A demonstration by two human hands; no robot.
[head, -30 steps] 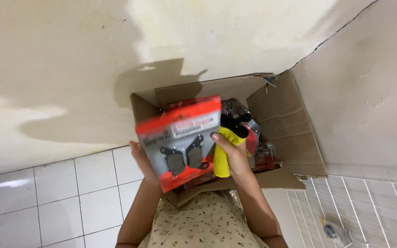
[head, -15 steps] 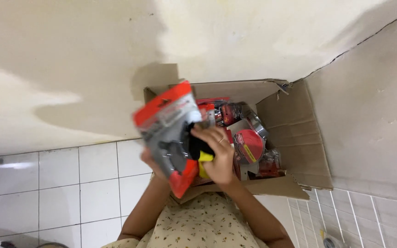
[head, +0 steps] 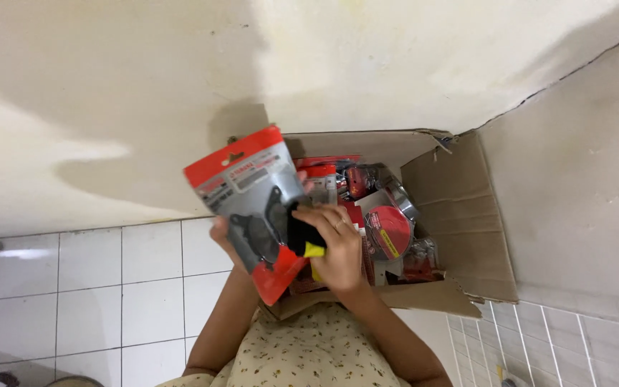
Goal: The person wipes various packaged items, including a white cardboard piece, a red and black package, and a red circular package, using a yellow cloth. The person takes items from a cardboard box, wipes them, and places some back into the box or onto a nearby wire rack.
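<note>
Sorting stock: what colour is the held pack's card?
Red edges, grey middle on the pack, in the head view.

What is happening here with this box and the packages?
A person stands over an open brown cardboard box on a white tiled floor, against a cream wall. The left hand holds up a flat red-edged blister pack with dark parts inside, tilted. The right hand grips a small black and yellow object right beside that pack. The box holds more red packages, among them a round red one.
</note>
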